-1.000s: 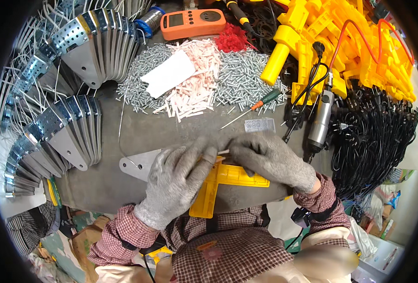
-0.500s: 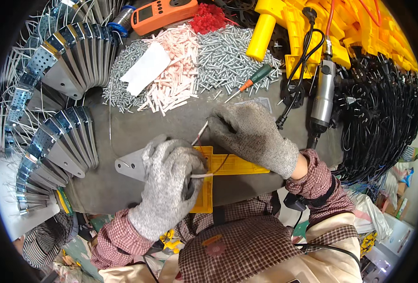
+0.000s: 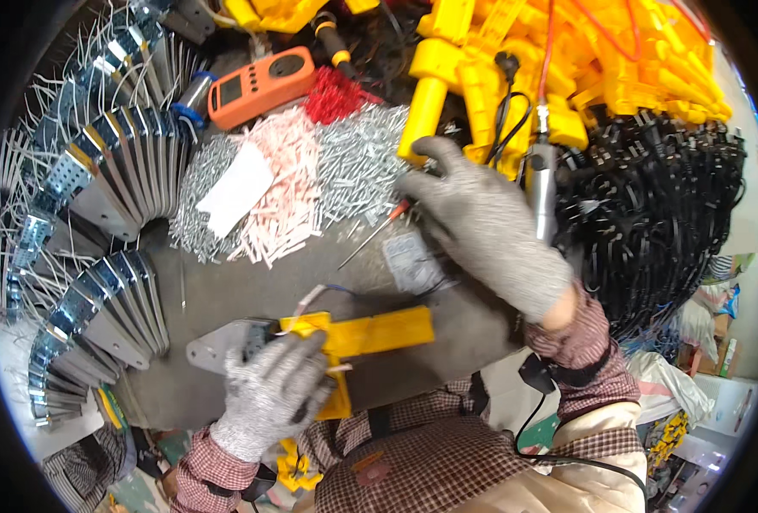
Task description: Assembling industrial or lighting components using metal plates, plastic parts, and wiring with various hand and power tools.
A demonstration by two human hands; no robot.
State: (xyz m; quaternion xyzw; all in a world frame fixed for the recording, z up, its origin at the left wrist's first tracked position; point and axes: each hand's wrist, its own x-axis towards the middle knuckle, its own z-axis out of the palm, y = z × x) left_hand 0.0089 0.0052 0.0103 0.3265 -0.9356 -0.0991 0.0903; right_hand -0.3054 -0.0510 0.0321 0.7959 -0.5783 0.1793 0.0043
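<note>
the casing is before the screws, left of the cords.

Bright light glints off the metal brackets; slight motion blur softens the yellow part — and fisheye distortion bends edges toward black corners.

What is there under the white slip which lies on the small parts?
Beside the white slip, silver screws show at its left and pale pink slender pieces at its right. What lies directly beneath it is covered, so I cannot tell.
</note>
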